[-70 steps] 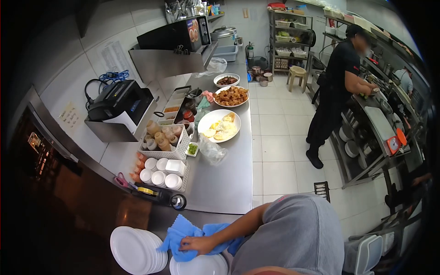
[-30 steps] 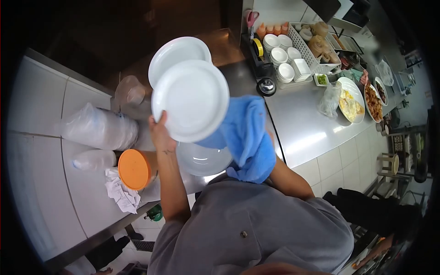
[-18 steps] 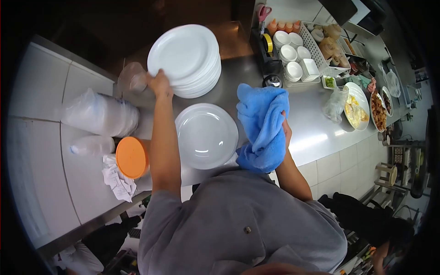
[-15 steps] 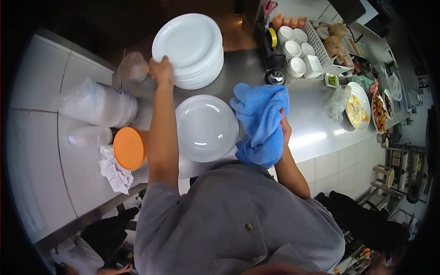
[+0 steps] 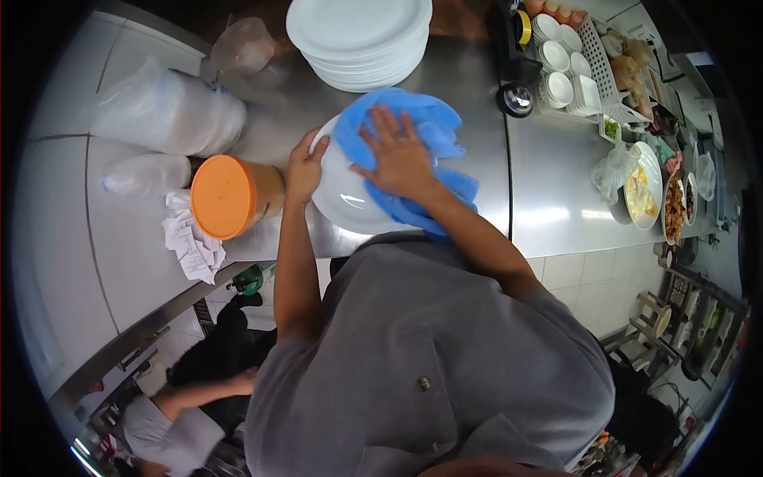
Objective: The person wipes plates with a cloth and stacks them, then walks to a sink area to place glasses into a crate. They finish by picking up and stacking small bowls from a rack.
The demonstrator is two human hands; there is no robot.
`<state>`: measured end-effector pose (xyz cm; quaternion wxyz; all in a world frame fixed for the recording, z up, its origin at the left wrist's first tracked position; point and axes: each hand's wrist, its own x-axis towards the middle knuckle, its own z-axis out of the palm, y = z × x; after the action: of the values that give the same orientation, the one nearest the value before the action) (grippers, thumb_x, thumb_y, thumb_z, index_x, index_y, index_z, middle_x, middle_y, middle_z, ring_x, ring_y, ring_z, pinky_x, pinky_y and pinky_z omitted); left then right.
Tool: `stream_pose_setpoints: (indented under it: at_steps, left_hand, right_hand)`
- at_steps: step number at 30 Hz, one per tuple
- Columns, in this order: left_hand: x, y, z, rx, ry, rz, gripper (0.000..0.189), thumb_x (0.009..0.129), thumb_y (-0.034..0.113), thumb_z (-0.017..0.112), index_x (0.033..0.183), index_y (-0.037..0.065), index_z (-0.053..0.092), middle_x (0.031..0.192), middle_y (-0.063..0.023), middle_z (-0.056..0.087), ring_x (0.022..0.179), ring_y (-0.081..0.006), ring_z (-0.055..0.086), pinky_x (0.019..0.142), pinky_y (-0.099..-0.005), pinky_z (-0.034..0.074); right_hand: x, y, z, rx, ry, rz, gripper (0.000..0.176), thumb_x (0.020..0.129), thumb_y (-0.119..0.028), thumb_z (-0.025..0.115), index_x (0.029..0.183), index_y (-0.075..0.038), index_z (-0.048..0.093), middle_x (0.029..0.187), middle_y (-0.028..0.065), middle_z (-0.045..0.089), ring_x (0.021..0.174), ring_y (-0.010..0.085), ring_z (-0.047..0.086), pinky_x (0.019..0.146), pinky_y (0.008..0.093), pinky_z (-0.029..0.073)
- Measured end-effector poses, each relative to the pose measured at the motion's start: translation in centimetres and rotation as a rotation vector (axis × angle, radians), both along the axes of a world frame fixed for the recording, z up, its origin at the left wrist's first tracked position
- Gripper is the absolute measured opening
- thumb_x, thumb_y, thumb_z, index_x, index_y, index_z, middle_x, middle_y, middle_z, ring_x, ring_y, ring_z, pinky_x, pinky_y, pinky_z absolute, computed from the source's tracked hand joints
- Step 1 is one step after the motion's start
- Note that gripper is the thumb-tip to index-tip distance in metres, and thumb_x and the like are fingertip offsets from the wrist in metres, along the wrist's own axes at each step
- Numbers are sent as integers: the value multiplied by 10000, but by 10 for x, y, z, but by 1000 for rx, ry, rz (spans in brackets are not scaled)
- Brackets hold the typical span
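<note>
The steel counter bore a stack of white plates on its far side. Nearer stood one round plate, without a long axis. A blue cloth covered its right and far parts; the right hand lay flat on that, fingers spread. The left hand, nearest the bare left rim, pinched it.

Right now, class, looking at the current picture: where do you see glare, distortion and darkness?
Head view: glare streaks the steel counter, and small highlights shine on the plate partly under the blue cloth; head view: wide-angle distortion bends the seams of the wall tiles; head view: the corners fall to black.
</note>
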<state>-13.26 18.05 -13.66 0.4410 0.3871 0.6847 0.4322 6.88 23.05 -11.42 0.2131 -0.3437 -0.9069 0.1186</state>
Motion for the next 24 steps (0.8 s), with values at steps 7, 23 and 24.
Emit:
stream_pose_setpoints:
  at_steps: [7,23,24]
  left_hand:
    - [5,6,-3,268,435,-82,311,927,134,558,1199,-16,582,1060,-181,629,965,-303,615,858,-329,463]
    - [19,-2,5,326,787,-24,310,860,220,689,994,-52,625,952,-157,586,833,-278,572,741,-381,473]
    - [15,1,3,345,781,-41,310,860,220,689,994,-52,625,952,-157,586,833,-278,572,741,-381,473]
  right_hand:
    - [80,-22,16,-435,-182,655,646,864,-547,534,1362,-138,487,1456,111,401,1375,276,325,1154,484,154]
    - [87,-27,3,-121,-169,501,679,853,-539,539,1336,-63,497,1443,187,382,1382,306,299,1162,466,152]
    - [91,-21,-2,-113,-172,478,679,853,-539,539,1336,-63,497,1443,187,382,1382,306,299,1162,466,152]
